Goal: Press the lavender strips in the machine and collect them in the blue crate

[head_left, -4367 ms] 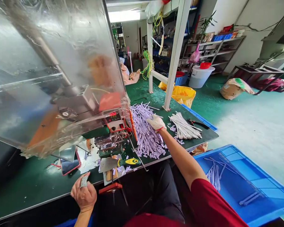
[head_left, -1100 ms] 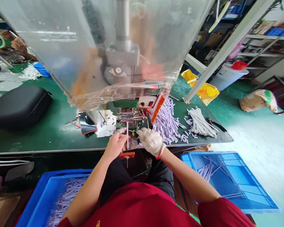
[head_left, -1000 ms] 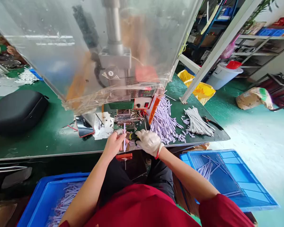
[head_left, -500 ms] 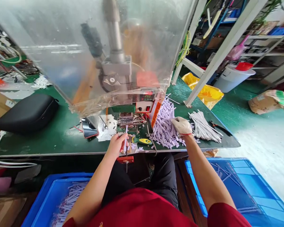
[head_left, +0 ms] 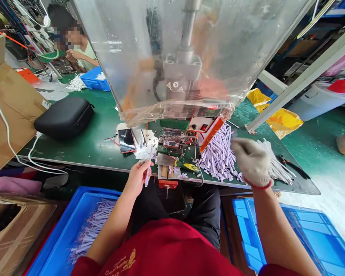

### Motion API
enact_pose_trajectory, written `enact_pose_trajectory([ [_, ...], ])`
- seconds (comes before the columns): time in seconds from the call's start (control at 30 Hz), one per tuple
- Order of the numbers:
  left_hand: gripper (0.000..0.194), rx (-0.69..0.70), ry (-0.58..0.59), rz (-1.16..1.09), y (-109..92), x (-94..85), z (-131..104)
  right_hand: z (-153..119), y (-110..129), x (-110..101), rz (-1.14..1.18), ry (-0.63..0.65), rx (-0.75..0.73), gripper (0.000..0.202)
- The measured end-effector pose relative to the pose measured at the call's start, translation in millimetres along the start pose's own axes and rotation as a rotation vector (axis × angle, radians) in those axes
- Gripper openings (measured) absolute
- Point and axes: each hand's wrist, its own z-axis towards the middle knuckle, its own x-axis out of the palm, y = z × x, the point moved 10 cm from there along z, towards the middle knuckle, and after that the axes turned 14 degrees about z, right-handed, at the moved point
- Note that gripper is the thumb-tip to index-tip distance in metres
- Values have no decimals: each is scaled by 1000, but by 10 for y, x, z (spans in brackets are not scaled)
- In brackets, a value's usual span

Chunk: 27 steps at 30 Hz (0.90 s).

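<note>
Pinched in my bare left hand is a thin pale strip, held upright just off the table's front edge, left of the machine's metal fixture. My right hand, in a white glove with a red cuff, is raised between a pile of purplish strips and a bundle of white strips. Its fingers are curled and blurred; what they hold, if anything, I cannot make out. A yellow-green handled scraper lies in front of the fixture.
A cloudy plastic shield hangs over the machine. The phone and black case lie at left, pliers at right. Blue bins flank my legs. Another person sits at the back left.
The view has turned left. My left hand has drawn the strip away from the fixture, leftward. My right hand has lifted off the purplish pile and moved right.
</note>
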Motion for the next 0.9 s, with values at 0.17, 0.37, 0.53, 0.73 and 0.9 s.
enact_pose_trajectory([
  [0.17,31,2,-29,13,58,-92,-24,-771,350,1297,-298,593,-223,29],
  [0.37,33,-7,2,25,71,-39,-49,-744,231,1905,-589,670,-202,37],
  [0.53,35,-8,-14,-2,79,-68,-53,-682,382,1758,-482,618,-180,32],
  [0.73,37,1,13,-9,48,47,-56,-690,285,1741,462,542,340,34],
  [0.9,37,13,32,7,5,111,-61,-699,241,2163,905,460,588,38],
])
